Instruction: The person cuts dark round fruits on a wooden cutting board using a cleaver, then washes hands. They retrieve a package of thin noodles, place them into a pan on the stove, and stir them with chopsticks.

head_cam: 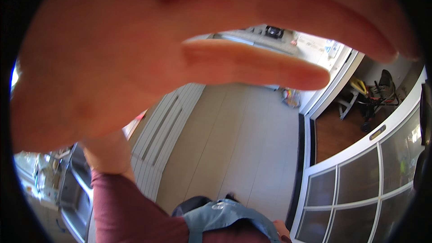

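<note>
My left hand (135,50) spreads across the upper part of the view, very close to the camera. Its little finger stands apart from the finger above it, and nothing shows in its grasp; the upper edge of the hand runs out of the picture. Below its wrist comes a maroon sleeve (128,206). Only a small piece of my right hand (280,228) shows at the bottom, beside the grey-blue apron (226,212), so its fingers cannot be made out.
A stainless steel sink (76,189) lies at the left, near white grooved cabinet fronts (168,125). A plastic bag (292,98) rests on the tiled floor (243,135). At right stands a white-framed glass door (354,179); past the doorway is a wheeled frame (374,101). A hob burner (274,31) is far ahead.
</note>
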`<state>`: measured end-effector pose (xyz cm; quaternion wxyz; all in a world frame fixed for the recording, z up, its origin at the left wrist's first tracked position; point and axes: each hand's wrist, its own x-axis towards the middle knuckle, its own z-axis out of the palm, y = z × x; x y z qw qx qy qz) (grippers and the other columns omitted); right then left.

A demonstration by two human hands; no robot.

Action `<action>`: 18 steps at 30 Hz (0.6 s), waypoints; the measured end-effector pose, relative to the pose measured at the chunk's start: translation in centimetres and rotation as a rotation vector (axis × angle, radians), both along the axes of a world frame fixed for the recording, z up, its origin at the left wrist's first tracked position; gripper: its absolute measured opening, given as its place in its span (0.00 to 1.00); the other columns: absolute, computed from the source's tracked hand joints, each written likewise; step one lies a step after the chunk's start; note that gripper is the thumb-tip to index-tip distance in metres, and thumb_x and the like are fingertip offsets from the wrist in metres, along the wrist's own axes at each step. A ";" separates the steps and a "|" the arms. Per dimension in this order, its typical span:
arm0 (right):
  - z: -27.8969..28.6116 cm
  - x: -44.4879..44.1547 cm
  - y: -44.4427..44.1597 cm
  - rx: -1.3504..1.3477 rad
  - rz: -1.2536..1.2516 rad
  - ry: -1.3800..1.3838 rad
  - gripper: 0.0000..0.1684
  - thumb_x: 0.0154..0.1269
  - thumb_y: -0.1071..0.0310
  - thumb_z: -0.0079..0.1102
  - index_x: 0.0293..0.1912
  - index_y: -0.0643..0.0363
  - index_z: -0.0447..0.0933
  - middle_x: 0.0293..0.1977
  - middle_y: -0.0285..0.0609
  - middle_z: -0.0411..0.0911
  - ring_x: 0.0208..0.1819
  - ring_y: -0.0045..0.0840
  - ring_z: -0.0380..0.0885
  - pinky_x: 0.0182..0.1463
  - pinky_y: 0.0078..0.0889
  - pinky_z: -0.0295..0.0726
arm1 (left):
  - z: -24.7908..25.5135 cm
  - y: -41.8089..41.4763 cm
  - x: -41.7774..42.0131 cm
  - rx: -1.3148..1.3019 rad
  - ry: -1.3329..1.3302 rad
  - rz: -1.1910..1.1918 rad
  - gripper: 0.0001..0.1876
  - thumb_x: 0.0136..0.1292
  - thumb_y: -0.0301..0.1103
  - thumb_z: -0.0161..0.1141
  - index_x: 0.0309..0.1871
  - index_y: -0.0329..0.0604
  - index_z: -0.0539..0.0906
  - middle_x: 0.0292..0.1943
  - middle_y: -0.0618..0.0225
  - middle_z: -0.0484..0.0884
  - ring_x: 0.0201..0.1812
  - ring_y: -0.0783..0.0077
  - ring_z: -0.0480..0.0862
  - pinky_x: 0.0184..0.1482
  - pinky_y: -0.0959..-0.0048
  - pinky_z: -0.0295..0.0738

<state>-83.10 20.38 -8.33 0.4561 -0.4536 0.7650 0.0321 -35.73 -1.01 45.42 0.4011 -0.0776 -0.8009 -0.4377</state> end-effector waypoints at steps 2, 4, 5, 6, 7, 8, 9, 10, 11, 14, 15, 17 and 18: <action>-2.6 -2.9 -5.5 -0.013 -0.011 0.012 0.12 0.53 0.62 0.55 0.30 0.62 0.79 0.21 0.45 0.79 0.25 0.28 0.80 0.33 0.31 0.78 | 0.2 -3.9 -0.1 -0.059 0.014 -0.046 0.53 0.50 0.73 0.47 0.66 0.33 0.56 0.56 0.39 0.70 0.55 0.46 0.74 0.55 0.48 0.70; -8.4 -4.0 -13.9 0.027 0.125 -0.069 0.12 0.54 0.64 0.56 0.33 0.64 0.79 0.25 0.45 0.80 0.29 0.27 0.81 0.35 0.31 0.78 | 3.1 -3.7 -1.5 -0.108 -0.067 0.044 0.53 0.49 0.72 0.49 0.66 0.32 0.57 0.55 0.39 0.71 0.55 0.47 0.75 0.55 0.49 0.70; -7.4 -5.8 -15.1 -0.014 0.050 -0.008 0.12 0.54 0.65 0.56 0.34 0.64 0.78 0.25 0.45 0.80 0.28 0.26 0.81 0.35 0.30 0.78 | 1.7 -7.5 -0.6 -0.107 -0.015 -0.024 0.52 0.49 0.71 0.49 0.66 0.32 0.57 0.55 0.39 0.71 0.55 0.47 0.75 0.55 0.49 0.70; -7.1 -3.4 -20.8 -0.066 0.113 -0.028 0.11 0.54 0.66 0.56 0.35 0.64 0.78 0.25 0.45 0.80 0.28 0.26 0.81 0.34 0.29 0.78 | 2.6 -7.3 -1.2 -0.119 -0.062 0.041 0.52 0.49 0.71 0.50 0.65 0.32 0.57 0.55 0.39 0.71 0.55 0.47 0.75 0.55 0.49 0.70; -5.9 -2.6 -24.0 -0.111 0.106 -0.012 0.11 0.55 0.67 0.55 0.36 0.65 0.77 0.25 0.44 0.80 0.28 0.25 0.80 0.34 0.28 0.78 | 2.1 -9.2 -1.0 -0.118 -0.061 0.038 0.52 0.49 0.70 0.51 0.65 0.31 0.58 0.55 0.39 0.71 0.55 0.47 0.75 0.55 0.49 0.70; -6.4 -2.4 -27.5 -0.167 0.141 0.001 0.12 0.55 0.68 0.56 0.37 0.64 0.77 0.25 0.44 0.80 0.28 0.26 0.80 0.33 0.29 0.78 | 2.0 -11.1 -1.0 -0.126 -0.062 0.036 0.52 0.48 0.70 0.51 0.65 0.31 0.58 0.55 0.39 0.71 0.55 0.47 0.75 0.55 0.49 0.70; -7.5 -3.1 -30.2 -0.218 0.140 0.028 0.12 0.55 0.68 0.56 0.38 0.64 0.76 0.25 0.44 0.80 0.28 0.26 0.81 0.33 0.29 0.78 | 1.5 -13.6 -1.2 -0.131 -0.050 0.005 0.52 0.48 0.69 0.52 0.65 0.31 0.58 0.55 0.40 0.71 0.54 0.47 0.75 0.55 0.50 0.70; -7.4 -5.1 -30.8 -0.252 0.086 0.100 0.12 0.56 0.68 0.56 0.39 0.64 0.76 0.26 0.44 0.80 0.28 0.26 0.81 0.33 0.29 0.78 | -0.4 -18.5 -1.0 -0.124 0.005 -0.085 0.51 0.48 0.69 0.53 0.64 0.31 0.59 0.55 0.40 0.72 0.54 0.47 0.75 0.55 0.50 0.71; -7.0 -7.0 -30.2 -0.240 -0.008 0.123 0.12 0.56 0.68 0.56 0.39 0.64 0.76 0.26 0.44 0.80 0.28 0.26 0.80 0.33 0.29 0.78 | -2.8 -24.1 -0.8 -0.092 0.058 -0.172 0.51 0.48 0.68 0.53 0.64 0.30 0.59 0.55 0.40 0.72 0.54 0.47 0.76 0.55 0.50 0.71; -8.5 -1.2 -40.6 -0.364 0.074 -0.057 0.10 0.57 0.68 0.55 0.38 0.62 0.77 0.26 0.42 0.80 0.27 0.25 0.80 0.34 0.30 0.78 | -0.1 -25.9 0.4 -0.140 -0.014 -0.098 0.51 0.47 0.67 0.55 0.63 0.29 0.60 0.55 0.40 0.72 0.54 0.47 0.76 0.55 0.51 0.71; -9.0 -0.6 -41.9 -0.389 0.082 -0.090 0.08 0.57 0.69 0.55 0.36 0.62 0.78 0.25 0.42 0.79 0.27 0.24 0.80 0.34 0.30 0.78 | -0.1 -28.2 0.9 -0.145 -0.009 -0.107 0.51 0.47 0.66 0.56 0.63 0.29 0.61 0.55 0.40 0.72 0.54 0.47 0.76 0.55 0.51 0.71; -11.6 -3.6 -43.6 -0.487 0.770 0.076 0.09 0.52 0.65 0.56 0.31 0.58 0.79 0.31 0.48 0.80 0.37 0.36 0.79 0.41 0.38 0.77 | 0.1 -33.0 2.2 -0.188 0.023 -0.163 0.50 0.47 0.65 0.58 0.63 0.29 0.61 0.54 0.41 0.72 0.53 0.48 0.76 0.55 0.51 0.71; -11.2 -1.4 -44.7 -0.394 0.596 -0.026 0.09 0.49 0.65 0.56 0.29 0.59 0.79 0.30 0.48 0.80 0.36 0.35 0.79 0.40 0.39 0.77 | -0.3 -35.3 2.1 -0.186 0.001 -0.166 0.50 0.46 0.65 0.58 0.62 0.28 0.62 0.54 0.41 0.73 0.53 0.48 0.76 0.55 0.52 0.71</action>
